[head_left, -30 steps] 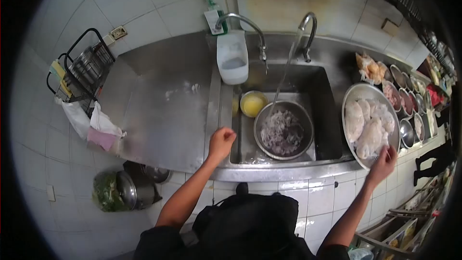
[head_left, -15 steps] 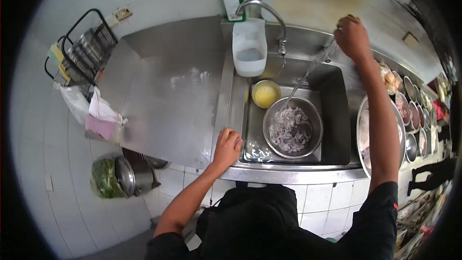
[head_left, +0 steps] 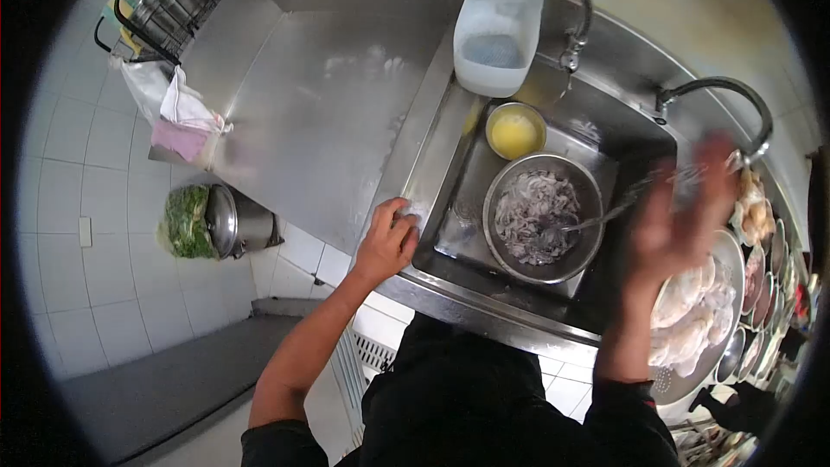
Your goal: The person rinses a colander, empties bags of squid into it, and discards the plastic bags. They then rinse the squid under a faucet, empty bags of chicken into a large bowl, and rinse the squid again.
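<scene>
1. Over the stainless steel sink (head_left: 450,233), the round steel bowl of pale shredded meat (head_left: 542,216) sits on the basin floor, a thin stream of water from the curved steel tap (head_left: 722,95) falling into it.
2. Left hand (head_left: 386,240) rests on the sink's near-left rim, fingers curled loosely, holding nothing.
3. Right hand (head_left: 679,216) is blurred above the sink's right edge, fingers spread wide, empty.
4. Small yellow bowl (head_left: 515,130) stands just behind the meat bowl.
5. Judgement: the braced left hand steadies the stance; water should land in the bowl's centre, not on its rim.
</scene>
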A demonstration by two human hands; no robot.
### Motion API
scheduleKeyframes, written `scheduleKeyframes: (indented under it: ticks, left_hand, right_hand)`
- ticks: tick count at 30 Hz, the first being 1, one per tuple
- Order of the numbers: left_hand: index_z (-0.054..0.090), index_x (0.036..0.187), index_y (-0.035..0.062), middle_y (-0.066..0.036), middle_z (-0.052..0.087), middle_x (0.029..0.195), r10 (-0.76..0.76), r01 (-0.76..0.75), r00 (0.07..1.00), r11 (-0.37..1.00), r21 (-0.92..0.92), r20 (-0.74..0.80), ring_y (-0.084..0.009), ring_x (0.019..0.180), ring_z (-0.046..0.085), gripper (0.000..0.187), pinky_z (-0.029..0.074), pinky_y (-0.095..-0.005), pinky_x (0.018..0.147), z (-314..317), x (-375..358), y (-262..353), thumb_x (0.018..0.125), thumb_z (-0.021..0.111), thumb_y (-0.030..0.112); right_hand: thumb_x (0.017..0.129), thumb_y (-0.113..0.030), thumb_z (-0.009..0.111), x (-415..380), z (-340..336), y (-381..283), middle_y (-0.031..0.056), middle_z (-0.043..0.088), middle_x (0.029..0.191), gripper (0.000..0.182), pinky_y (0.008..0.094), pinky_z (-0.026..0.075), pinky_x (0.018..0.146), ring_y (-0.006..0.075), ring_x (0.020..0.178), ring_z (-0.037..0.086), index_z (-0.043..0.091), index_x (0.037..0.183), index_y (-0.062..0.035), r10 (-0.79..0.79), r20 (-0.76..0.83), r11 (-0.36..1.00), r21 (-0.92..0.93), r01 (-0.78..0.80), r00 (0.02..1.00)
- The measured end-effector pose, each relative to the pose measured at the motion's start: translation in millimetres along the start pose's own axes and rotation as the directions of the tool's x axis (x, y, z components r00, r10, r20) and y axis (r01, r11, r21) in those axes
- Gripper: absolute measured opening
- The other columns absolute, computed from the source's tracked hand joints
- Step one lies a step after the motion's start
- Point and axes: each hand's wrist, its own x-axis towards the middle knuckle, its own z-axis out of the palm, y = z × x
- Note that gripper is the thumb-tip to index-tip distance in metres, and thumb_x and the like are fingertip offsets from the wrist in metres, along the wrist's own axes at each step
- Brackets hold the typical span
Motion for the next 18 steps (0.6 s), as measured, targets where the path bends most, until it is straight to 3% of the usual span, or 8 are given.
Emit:
scheduleKeyframes:
  ticks: [2, 5, 7, 10, 13, 14, 17, 18]
  left_hand:
    - [0.062, 0.099, 0.0012, -0.019, 0.05, 0.121, -0.014, 0.014, 1.0, 1.0, 0.02, 0.006, -0.0361, 0.108, 0.053, 0.025, 0.051, -0.0379, 0.083, -0.5, -0.2, 1.6, 0.074, 0.069, 0.0]
    - [0.062, 0.1, 0.0015, -0.019, 0.05, 0.121, -0.035, 0.035, 0.999, 0.999, 0.021, 0.007, -0.0362, 0.108, 0.053, 0.028, 0.052, -0.037, 0.081, 5.8, -3.0, -2.0, 0.073, 0.07, 0.001]
    - [0.061, 0.101, 0.0019, -0.019, 0.05, 0.122, -0.04, 0.04, 0.999, 0.999, 0.025, 0.01, -0.0366, 0.109, 0.053, 0.029, 0.053, -0.0368, 0.08, 8.8, -0.4, -7.7, 0.073, 0.071, 0.002]
    - [0.061, 0.102, 0.0027, -0.019, 0.05, 0.122, -0.07, 0.069, 0.997, 0.997, 0.019, 0.039, -0.0375, 0.108, 0.053, 0.032, 0.053, -0.0375, 0.081, 4.7, 2.0, -3.5, 0.073, 0.072, 0.002]
    - [0.061, 0.101, 0.0038, -0.02, 0.051, 0.122, -0.08, 0.079, 0.996, 0.997, 0.016, 0.044, -0.0367, 0.105, 0.053, 0.031, 0.049, -0.0401, 0.083, 7.1, -1.6, -8.2, 0.072, 0.071, 0.001]
    - [0.061, 0.101, 0.0039, -0.02, 0.051, 0.122, -0.087, 0.086, 0.995, 0.996, 0.008, 0.046, -0.0363, 0.104, 0.054, 0.032, 0.049, -0.0399, 0.083, 6.9, -4.3, -6.6, 0.071, 0.072, 0.0]
    - [0.061, 0.101, 0.0038, -0.02, 0.051, 0.121, -0.059, 0.059, 0.998, 0.998, -0.008, 0.029, -0.0351, 0.102, 0.054, 0.032, 0.049, -0.0394, 0.081, 7.4, 0.8, -11.7, 0.07, 0.072, 0.0]
    - [0.061, 0.1, 0.0036, -0.019, 0.051, 0.121, -0.051, 0.052, 0.999, 0.999, -0.01, 0.017, -0.0347, 0.101, 0.055, 0.032, 0.049, -0.0391, 0.081, 7.6, -0.1, -13.0, 0.07, 0.072, -0.001]
  right_hand:
    - [0.078, -0.007, 0.072, -66.8, 37.5, -5.8, 0.0187, 0.06, 0.126, 0.042, 0.04, 0.041, 0.103, 0.0348, 0.12, 0.056, 0.061, 0.118, 0.0019, 0.079, 0.353, 0.975, 0.168, -0.146, 0.932]
    - [0.073, -0.014, 0.077, -203.8, 110.2, 58.0, 0.0249, 0.054, 0.129, 0.065, 0.045, 0.038, 0.106, 0.0403, 0.127, 0.046, 0.051, 0.131, -0.0037, 0.328, 0.797, 0.904, -0.109, -0.412, 0.508]
    - [0.064, -0.023, 0.086, -298.8, 133.9, 123.5, 0.0256, 0.046, 0.137, 0.092, 0.0538, 0.034, 0.107, 0.0449, 0.129, 0.04, 0.038, 0.141, -0.007, 0.407, 0.842, 0.904, -0.317, -0.287, 0.355]
    - [0.056, -0.029, 0.09, -302.6, 142.6, 121.5, 0.0253, 0.033, 0.145, 0.112, 0.0641, 0.029, 0.105, 0.0494, 0.132, 0.032, 0.027, 0.147, -0.0099, 0.646, 0.761, 0.74, -0.602, -0.3, 0.066]
    - [0.051, -0.03, 0.092, -306.7, 166.0, 99.1, 0.023, 0.025, 0.148, 0.121, 0.0705, 0.027, 0.101, 0.0522, 0.133, 0.025, 0.023, 0.148, -0.0126, 0.592, 0.806, 0.803, -0.589, -0.09, -0.002]
    - [0.063, -0.026, 0.086, -312.4, 169.9, 98.9, 0.0207, 0.036, 0.142, 0.1, 0.0703, 0.029, 0.099, 0.0467, 0.132, 0.032, 0.03, 0.144, -0.0126, 0.508, 0.861, 0.861, -0.507, -0.035, 0.025]
    - [0.075, -0.015, 0.073, -360.7, 197.4, 117.0, 0.016, 0.046, 0.134, 0.07, 0.0712, 0.03, 0.096, 0.0392, 0.129, 0.04, 0.038, 0.135, -0.0118, 0.489, 0.868, 0.871, -0.491, 0.001, 0.083]
    - [0.077, -0.005, 0.063, -357.6, 193.9, 113.5, 0.0153, 0.058, 0.117, 0.045, 0.0703, 0.03, 0.096, 0.0357, 0.118, 0.052, 0.049, 0.12, -0.0086, 0.429, 0.883, 0.903, -0.414, -0.114, 0.192]
